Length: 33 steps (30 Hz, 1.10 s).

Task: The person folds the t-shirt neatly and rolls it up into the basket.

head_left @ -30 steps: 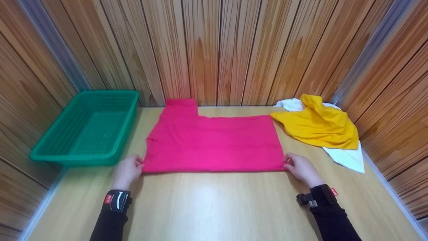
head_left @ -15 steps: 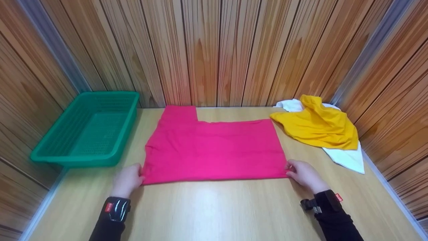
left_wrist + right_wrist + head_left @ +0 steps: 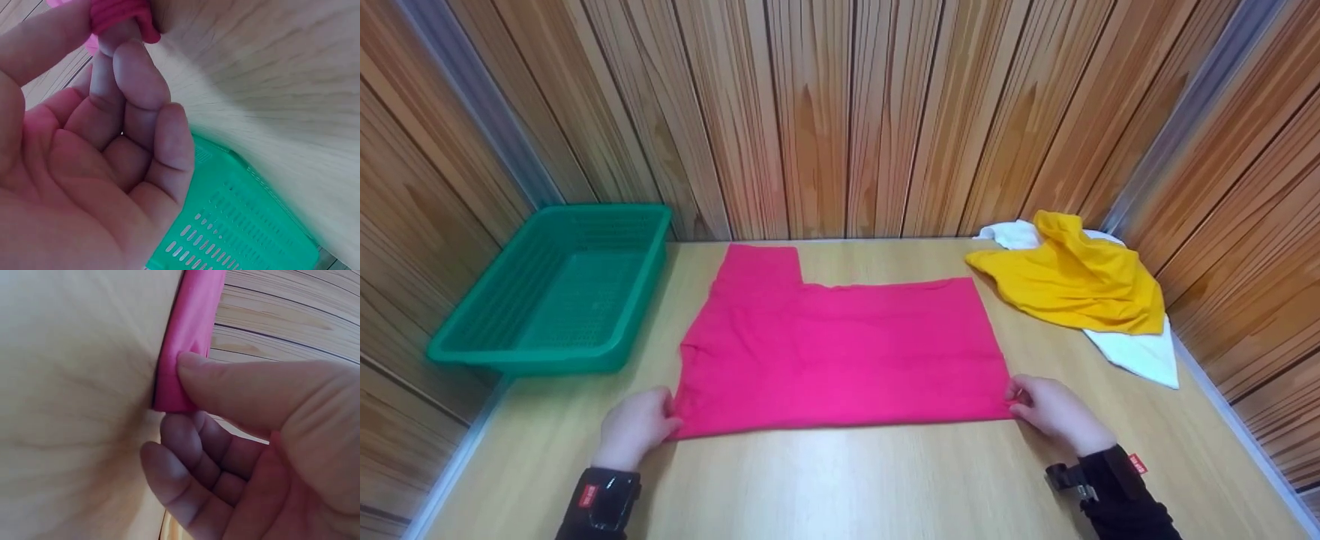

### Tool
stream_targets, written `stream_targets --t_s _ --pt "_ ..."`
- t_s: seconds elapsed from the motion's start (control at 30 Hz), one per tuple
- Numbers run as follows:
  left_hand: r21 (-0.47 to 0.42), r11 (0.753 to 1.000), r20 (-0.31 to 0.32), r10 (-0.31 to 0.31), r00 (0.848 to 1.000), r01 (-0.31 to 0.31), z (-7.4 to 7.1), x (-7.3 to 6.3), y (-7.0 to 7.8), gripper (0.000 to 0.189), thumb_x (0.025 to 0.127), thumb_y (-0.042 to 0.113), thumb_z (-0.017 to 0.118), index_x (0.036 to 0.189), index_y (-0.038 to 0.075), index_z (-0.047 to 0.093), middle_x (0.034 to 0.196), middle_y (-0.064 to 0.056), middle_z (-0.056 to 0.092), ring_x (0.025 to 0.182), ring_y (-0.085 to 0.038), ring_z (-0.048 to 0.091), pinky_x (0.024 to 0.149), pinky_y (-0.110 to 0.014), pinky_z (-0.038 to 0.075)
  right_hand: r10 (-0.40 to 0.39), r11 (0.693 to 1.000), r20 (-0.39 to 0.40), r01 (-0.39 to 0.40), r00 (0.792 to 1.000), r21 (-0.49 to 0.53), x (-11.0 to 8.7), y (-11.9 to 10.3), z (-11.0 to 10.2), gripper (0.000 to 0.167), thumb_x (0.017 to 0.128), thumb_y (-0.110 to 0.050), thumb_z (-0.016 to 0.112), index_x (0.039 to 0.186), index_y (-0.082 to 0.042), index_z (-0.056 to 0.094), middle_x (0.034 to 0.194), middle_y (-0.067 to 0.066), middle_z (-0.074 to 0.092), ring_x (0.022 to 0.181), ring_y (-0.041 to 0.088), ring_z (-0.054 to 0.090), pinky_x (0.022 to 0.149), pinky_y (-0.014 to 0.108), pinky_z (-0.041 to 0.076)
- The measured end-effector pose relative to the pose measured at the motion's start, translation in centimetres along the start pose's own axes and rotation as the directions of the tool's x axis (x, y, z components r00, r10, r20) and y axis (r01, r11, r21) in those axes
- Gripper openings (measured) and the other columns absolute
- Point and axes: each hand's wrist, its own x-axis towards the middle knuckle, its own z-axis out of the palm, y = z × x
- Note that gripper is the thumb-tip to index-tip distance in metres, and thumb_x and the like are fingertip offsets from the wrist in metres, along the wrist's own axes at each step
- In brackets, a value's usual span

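Note:
A pink T-shirt (image 3: pixel 840 352), folded in half lengthwise with one sleeve pointing to the back wall, lies on the table. My left hand (image 3: pixel 636 426) pinches its near left corner; in the left wrist view, thumb and finger close on the bunched pink cloth (image 3: pixel 121 14). The near right corner is pinched by my right hand (image 3: pixel 1054 412). In the right wrist view the thumb (image 3: pixel 225 385) presses on the folded pink edge (image 3: pixel 188 343), with fingertips beneath. The straight fold between both hands runs along the near side.
A green plastic basket (image 3: pixel 619 356) stands at the back left, beside the left wall. At the back right, a crumpled yellow garment (image 3: pixel 1080 285) lies over a white one (image 3: pixel 1144 352). Wood-panelled walls (image 3: pixel 825 120) close off the back and both sides.
Both hands have drawn the pink T-shirt toward the near side of the table, keeping their pinch on its corners. Its sleeve has slid off the back wall. The basket and other garments stay put.

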Motion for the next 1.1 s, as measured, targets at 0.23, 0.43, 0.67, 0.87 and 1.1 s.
stream_targets --t_s 0.23,0.43,0.67,0.87,1.1 --pt "0.007 1.000 0.018 0.006 1.000 -0.006 0.0 -0.5 0.0 0.023 0.076 0.010 0.077 0.077 0.008 0.054 0.066 -0.002 0.050 0.062 -0.020 0.049 0.057 -0.037 0.040 0.000 1.000 0.032 0.000 0.999 -0.018 -0.7 -0.3 -0.2 0.015 0.085 -0.003 0.073 0.089 -0.009 0.059 0.076 -0.004 0.057 0.070 0.016 0.051 0.067 0.037 0.046" --pt "0.014 1.000 0.018 0.015 1.000 -0.016 -0.1 -0.7 0.0 0.023 0.076 0.010 0.077 0.077 0.008 0.054 0.066 -0.002 0.050 0.062 -0.020 0.049 0.058 -0.038 0.040 -0.008 1.000 0.040 0.008 0.999 -0.011 -0.9 -0.3 -0.3 0.015 0.085 -0.004 0.073 0.089 -0.009 0.060 0.075 -0.004 0.056 0.069 0.015 0.051 0.066 0.036 0.046" --pt "0.033 0.999 -0.010 0.031 0.999 -0.031 -0.2 -0.6 0.2 0.022 0.078 0.012 0.078 0.077 0.009 0.056 0.065 0.000 0.050 0.061 -0.019 0.049 0.055 -0.037 0.039 -0.036 0.997 0.033 0.038 0.999 -0.061 -0.5 -0.8 -1.1 0.014 0.085 -0.011 0.076 0.085 -0.011 0.062 0.074 -0.004 0.052 0.069 0.015 0.048 0.066 0.037 0.043" --pt "0.049 0.995 -0.143 0.089 0.986 -0.083 -0.1 0.8 1.6 0.023 0.081 0.013 0.078 0.092 0.000 0.063 0.075 -0.009 0.060 0.072 -0.029 0.060 0.064 -0.046 0.049 -0.057 0.989 -0.069 0.047 0.996 -0.137 0.8 -2.3 -1.8 0.017 0.085 -0.015 0.077 0.094 -0.006 0.067 0.084 0.004 0.058 0.076 0.021 0.054 0.073 0.044 0.049" --pt "0.114 0.969 -0.198 0.240 0.950 -0.220 0.9 3.6 4.3 0.035 0.080 0.009 0.079 0.108 -0.006 0.064 0.104 -0.025 0.065 0.102 -0.043 0.061 0.089 -0.055 0.048 -0.074 0.985 -0.075 0.062 0.994 -0.161 4.2 -3.7 -0.9 0.035 0.086 -0.015 0.076 0.115 0.001 0.065 0.107 0.016 0.064 0.100 0.034 0.059 0.091 0.053 0.048"
